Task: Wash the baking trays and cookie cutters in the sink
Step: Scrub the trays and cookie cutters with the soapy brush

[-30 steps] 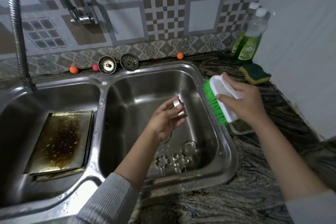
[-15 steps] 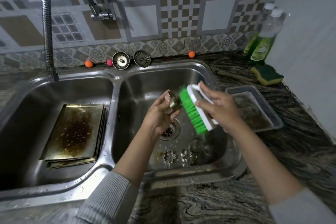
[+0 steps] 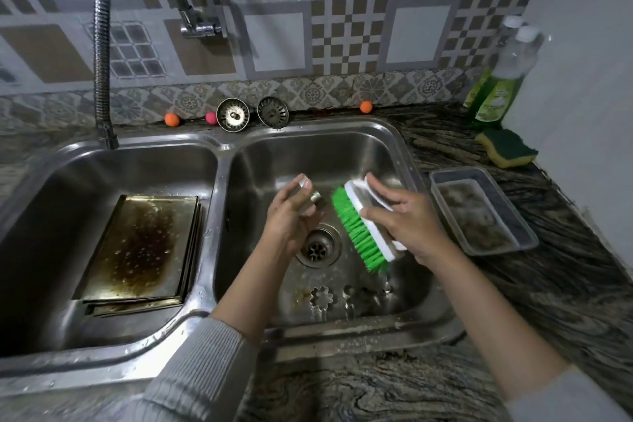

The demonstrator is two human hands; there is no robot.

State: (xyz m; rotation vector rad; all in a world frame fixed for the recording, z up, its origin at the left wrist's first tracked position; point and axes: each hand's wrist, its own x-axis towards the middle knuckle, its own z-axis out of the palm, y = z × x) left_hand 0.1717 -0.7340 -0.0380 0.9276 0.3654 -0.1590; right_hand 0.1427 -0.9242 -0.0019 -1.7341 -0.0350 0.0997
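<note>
Since a moment ago the brush (image 3: 363,226) in the right hand (image 3: 407,226) nears the cookie cutter (image 3: 317,204) pinched by the left hand (image 3: 291,219); wet metal may slip

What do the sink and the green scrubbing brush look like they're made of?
Double-basin sink: brushed stainless steel by its look, grey with soft reflections. Green-bristled scrubbing brush in the right hand: glossy white back, probably plastic; vivid uniform bristles look synthetic.

Left hand (image 3: 291,216) holds a cookie cutter (image 3: 317,202) beside right hand's (image 3: 407,226) brush (image 3: 363,226).
</note>
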